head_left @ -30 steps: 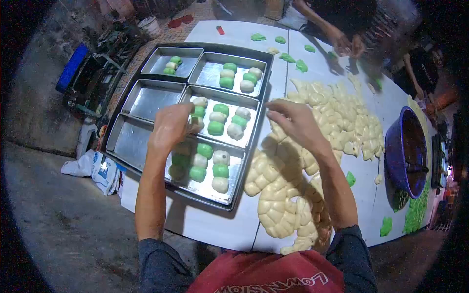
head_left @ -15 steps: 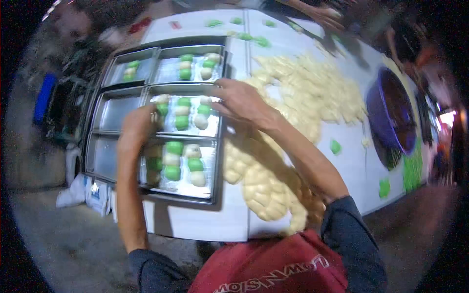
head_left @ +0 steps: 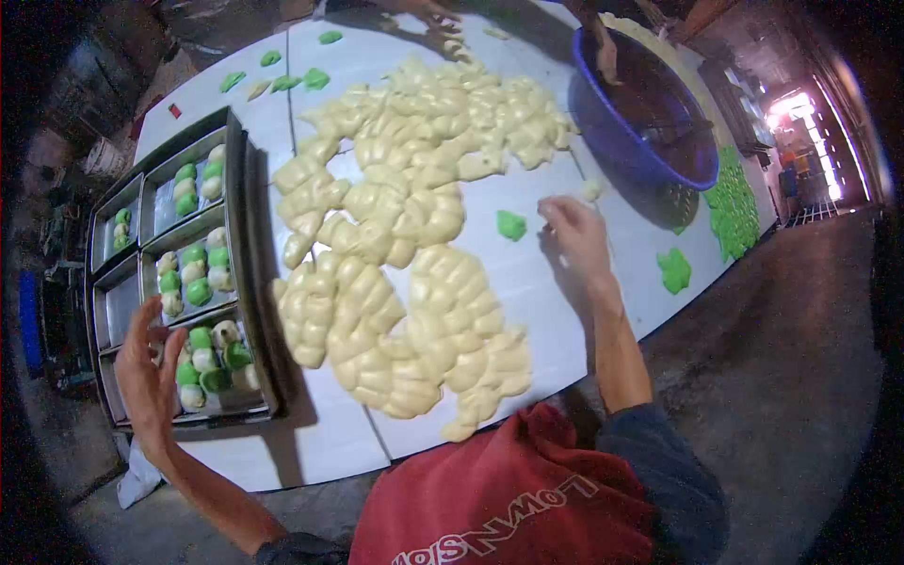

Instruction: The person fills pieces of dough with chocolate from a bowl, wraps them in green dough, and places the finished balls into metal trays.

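On the left, my left hand (head_left: 149,363) is over the edge of the metal tray set (head_left: 256,282), its fingers apart and nothing seen in them. Rows of green and white dough balls (head_left: 197,275) lie in several compartments beside it. My right hand (head_left: 565,226) hangs over the white table, fingers bent and partly apart, with nothing visible in it. Just left of its fingertips lies a green dough piece (head_left: 511,225). Pale yellow dough pieces (head_left: 405,217) cover the table between my two hands, many touching each other.
A purple basin (head_left: 650,151) stands at the back right, with another person's hand (head_left: 608,58) at its rim. More green dough (head_left: 731,207) lies along the right edge. Another person's hand (head_left: 438,17) reaches over the far edge. Small green pieces (head_left: 315,79) lie at the back left.
The view has turned to the right. My right hand has left the trays and moved right, near the green piece. My left hand has shifted to the lower compartments, its fingers now apart.
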A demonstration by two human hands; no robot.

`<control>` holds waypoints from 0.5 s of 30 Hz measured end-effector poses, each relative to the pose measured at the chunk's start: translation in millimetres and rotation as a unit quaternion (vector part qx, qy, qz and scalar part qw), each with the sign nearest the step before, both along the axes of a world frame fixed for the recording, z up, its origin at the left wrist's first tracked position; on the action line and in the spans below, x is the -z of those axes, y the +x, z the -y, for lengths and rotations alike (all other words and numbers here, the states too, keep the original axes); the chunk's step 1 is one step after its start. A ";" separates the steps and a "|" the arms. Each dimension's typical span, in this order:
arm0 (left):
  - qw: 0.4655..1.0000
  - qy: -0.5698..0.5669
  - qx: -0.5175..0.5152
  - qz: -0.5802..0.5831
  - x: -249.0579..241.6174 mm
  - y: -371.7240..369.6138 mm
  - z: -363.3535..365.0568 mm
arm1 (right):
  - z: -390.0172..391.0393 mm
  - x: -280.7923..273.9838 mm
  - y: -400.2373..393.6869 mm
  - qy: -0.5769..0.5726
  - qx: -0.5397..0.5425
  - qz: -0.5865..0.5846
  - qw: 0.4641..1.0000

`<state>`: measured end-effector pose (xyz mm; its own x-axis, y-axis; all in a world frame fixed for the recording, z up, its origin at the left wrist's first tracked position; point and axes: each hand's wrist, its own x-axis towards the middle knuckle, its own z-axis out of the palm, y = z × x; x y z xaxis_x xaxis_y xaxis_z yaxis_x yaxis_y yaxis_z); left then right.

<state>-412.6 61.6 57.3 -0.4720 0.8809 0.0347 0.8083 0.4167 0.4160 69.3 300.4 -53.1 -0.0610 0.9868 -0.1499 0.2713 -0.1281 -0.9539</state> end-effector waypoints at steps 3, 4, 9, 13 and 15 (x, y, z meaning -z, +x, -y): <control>0.999 0.026 0.038 0.022 -2.9 65.6 -10.7 | -0.9 25.7 30.1 0.105 -0.031 0.106 0.988; 0.997 0.015 0.043 0.062 -1.4 95.2 -16.8 | -0.7 30.4 36.3 0.048 -0.050 0.106 0.992; 0.985 -0.061 -0.006 0.160 10.6 218.2 -44.0 | -5.6 42.3 81.6 0.153 -0.214 0.109 0.959; 0.980 -0.042 0.031 0.194 51.4 296.4 -65.9 | -27.2 37.3 140.9 0.080 -0.178 0.113 0.974; 0.969 -0.055 0.023 0.239 62.2 329.5 -79.7 | -39.3 36.8 171.3 0.015 -0.143 0.120 0.982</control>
<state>-83.1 141.2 -4.9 -0.3708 0.8875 -0.2736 0.5523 0.4476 0.7032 240.6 339.7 -89.9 -0.3021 0.9390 -0.1642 0.5103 0.0137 -0.8599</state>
